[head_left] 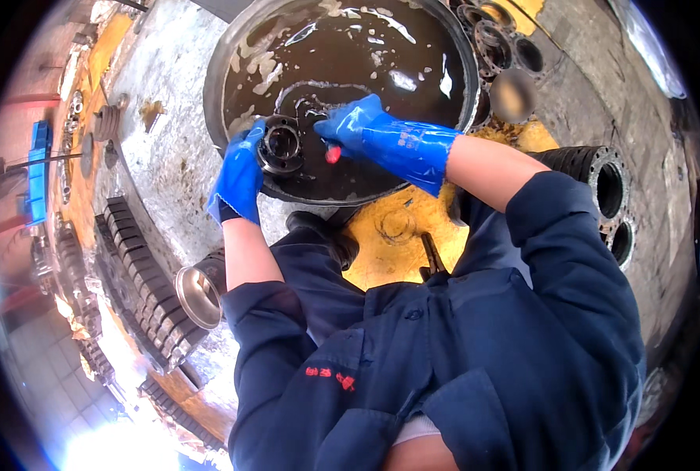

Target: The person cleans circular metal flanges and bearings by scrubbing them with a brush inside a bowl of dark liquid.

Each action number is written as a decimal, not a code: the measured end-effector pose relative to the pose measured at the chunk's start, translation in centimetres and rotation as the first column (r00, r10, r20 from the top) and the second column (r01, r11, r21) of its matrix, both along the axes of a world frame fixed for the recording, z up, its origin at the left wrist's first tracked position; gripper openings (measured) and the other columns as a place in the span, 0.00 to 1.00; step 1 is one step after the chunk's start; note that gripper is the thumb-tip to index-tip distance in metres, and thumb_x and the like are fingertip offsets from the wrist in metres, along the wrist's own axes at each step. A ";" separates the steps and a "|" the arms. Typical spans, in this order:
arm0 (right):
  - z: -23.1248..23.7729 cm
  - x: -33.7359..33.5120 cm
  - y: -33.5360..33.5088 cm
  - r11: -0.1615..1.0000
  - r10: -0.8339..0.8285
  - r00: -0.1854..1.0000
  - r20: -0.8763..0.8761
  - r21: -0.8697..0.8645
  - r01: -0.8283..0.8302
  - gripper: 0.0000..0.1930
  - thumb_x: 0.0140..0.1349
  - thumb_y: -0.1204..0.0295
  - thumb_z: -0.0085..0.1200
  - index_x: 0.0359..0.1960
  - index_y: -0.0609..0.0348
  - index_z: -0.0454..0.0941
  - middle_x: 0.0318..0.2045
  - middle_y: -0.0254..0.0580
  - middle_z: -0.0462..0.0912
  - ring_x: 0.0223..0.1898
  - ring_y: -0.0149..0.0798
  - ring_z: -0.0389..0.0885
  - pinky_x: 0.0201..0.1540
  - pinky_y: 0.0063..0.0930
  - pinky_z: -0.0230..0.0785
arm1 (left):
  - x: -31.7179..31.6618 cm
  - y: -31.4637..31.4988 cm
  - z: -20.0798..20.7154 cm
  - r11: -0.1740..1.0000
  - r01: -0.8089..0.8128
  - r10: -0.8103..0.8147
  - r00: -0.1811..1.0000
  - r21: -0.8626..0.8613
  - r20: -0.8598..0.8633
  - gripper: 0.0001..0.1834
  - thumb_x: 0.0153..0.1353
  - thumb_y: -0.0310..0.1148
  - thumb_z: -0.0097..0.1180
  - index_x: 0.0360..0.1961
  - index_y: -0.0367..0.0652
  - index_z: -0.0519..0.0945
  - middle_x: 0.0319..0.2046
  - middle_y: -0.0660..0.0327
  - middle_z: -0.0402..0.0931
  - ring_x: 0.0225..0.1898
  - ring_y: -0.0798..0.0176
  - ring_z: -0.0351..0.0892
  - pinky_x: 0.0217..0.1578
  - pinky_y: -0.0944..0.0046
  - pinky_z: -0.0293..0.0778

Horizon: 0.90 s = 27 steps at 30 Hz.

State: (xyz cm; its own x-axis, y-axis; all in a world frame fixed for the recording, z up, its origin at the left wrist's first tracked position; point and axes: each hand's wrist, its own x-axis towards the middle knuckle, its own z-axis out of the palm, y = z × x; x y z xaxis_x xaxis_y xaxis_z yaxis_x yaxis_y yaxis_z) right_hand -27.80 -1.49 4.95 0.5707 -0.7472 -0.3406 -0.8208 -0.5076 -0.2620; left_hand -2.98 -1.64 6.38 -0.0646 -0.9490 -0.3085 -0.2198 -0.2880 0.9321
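Note:
My left hand (242, 169), in a blue rubber glove, grips a dark flanged metal cylinder (286, 164) by its left side. The cylinder is held at the near left of a round tub (215, 78) filled with murky brown liquid, its round bore facing up. My right hand (355, 123), gloved the same way, is closed just right of the cylinder, over the liquid. From below its fingers pokes the red end of a handle (333, 155); the rest of that tool is hidden, so its kind does not show. Foam and ripples mark the liquid around both hands.
Flanged cylinders (607, 184) lie at the right, and more rings (493, 45) stand beyond the tub's right rim. At the left are a row of dark ribbed parts (142, 275) and a shiny metal cup-shaped part (198, 298). Yellow flooring (381, 255) shows between my legs.

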 end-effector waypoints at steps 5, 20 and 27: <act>-0.4 1.9 0.7 0.886 0.357 0.841 0.406 -0.431 -0.168 0.17 0.74 0.61 0.52 0.62 0.44 0.78 0.42 0.48 0.87 0.49 0.51 0.87 0.51 0.47 0.80 | 0.3 0.6 0.9 0.996 0.052 -0.042 0.989 -0.068 0.145 0.24 0.76 0.42 0.57 0.63 0.35 0.81 0.56 0.54 0.85 0.55 0.59 0.82 0.60 0.62 0.75; 1.0 6.8 -0.7 0.945 -0.326 0.894 0.306 0.080 0.317 0.18 0.61 0.54 0.63 0.52 0.35 0.88 0.43 0.41 0.91 0.48 0.53 0.90 0.48 0.47 0.82 | 1.3 -0.2 -1.4 0.998 0.047 -0.043 0.996 -0.049 0.075 0.22 0.76 0.41 0.57 0.59 0.33 0.84 0.52 0.55 0.87 0.51 0.61 0.84 0.56 0.62 0.76; 4.3 2.3 0.3 0.902 -0.406 0.730 0.549 0.367 0.226 0.14 0.65 0.59 0.58 0.45 0.47 0.90 0.38 0.45 0.91 0.41 0.50 0.88 0.46 0.41 0.77 | 0.0 0.2 -0.1 1.000 0.018 -0.016 0.991 -0.009 0.131 0.23 0.76 0.42 0.57 0.58 0.33 0.85 0.49 0.55 0.88 0.50 0.61 0.83 0.55 0.63 0.76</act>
State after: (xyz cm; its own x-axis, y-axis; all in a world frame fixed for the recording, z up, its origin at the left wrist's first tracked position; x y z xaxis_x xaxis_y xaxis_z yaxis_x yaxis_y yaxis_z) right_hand -25.53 -1.15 9.22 0.4677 -0.8569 -0.2166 -0.5452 -0.0868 -0.8338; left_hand -2.98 -1.39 6.28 -0.0403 -0.9513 -0.3057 -0.3452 -0.2739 0.8977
